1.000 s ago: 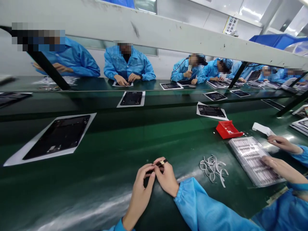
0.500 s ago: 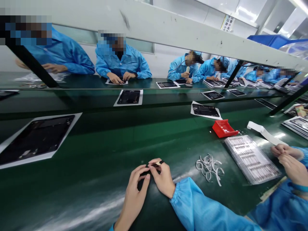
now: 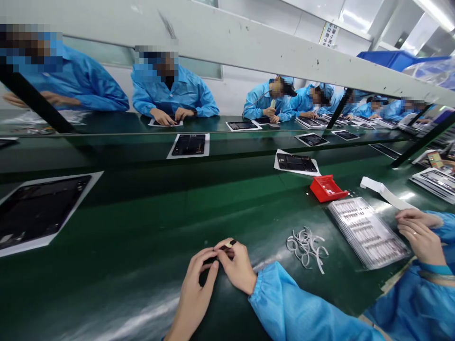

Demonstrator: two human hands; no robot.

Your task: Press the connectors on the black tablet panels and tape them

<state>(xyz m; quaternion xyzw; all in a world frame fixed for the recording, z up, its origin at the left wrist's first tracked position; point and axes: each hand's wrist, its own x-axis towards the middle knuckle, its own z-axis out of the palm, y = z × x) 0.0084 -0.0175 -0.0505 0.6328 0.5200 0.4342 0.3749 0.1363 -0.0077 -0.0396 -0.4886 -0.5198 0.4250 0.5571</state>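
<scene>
In the head view, my left hand and my right hand meet over the green table. Their fingertips pinch a small dark strip with a cream-coloured patch; most of it is hidden by the fingers. My left thumb and forefinger curve toward each other at its left end. The right thumb and fingers close around its other end, which pokes out above the knuckles. A tangle of curled white strips lies on the table to the right of my right hand.
Right of the curls lie a stack of clear trays with rows of small parts and a red bin. A co-worker's hands hold a white paper strip. Dark tablet-like panels rest on white sheets. A beam crosses overhead.
The whole view has shifted slightly, so most things sit farther left. My hands keep their pinch on the dark strip with little change. The co-worker's hands at right have moved a little.
</scene>
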